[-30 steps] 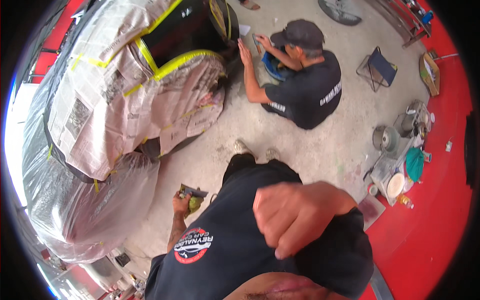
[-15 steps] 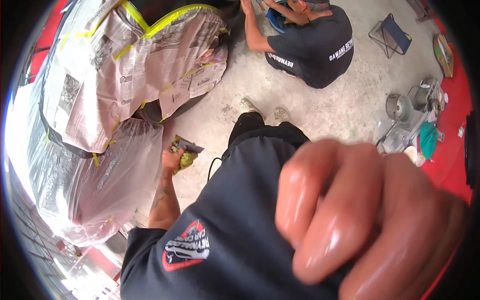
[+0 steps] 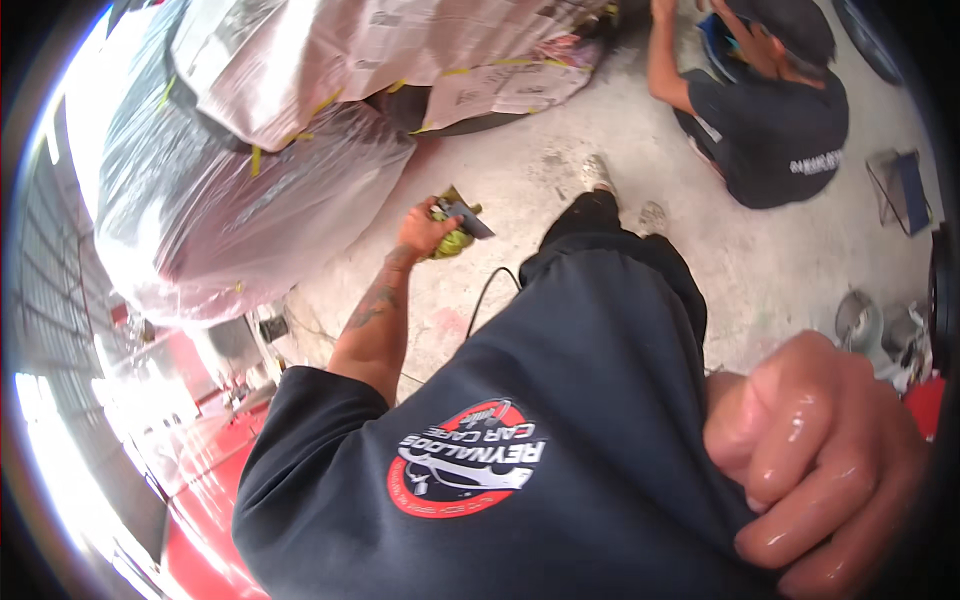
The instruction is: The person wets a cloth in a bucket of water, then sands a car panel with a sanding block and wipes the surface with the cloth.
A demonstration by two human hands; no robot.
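Our right hand (image 3: 820, 460) has slid rightward, fingers curled in, can't tell if around anything, while our left hand (image 3: 425, 232) pinches a dark flat piece (image 3: 472, 221) and green bundle (image 3: 452, 244) near the plastic sheeting (image 3: 260, 205), so we're probably mid-carry, next needing steady grip.

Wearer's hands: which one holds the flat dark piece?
The left hand, out near the plastic sheeting, holds the flat dark piece; the right hand, curled near the camera, shows none.
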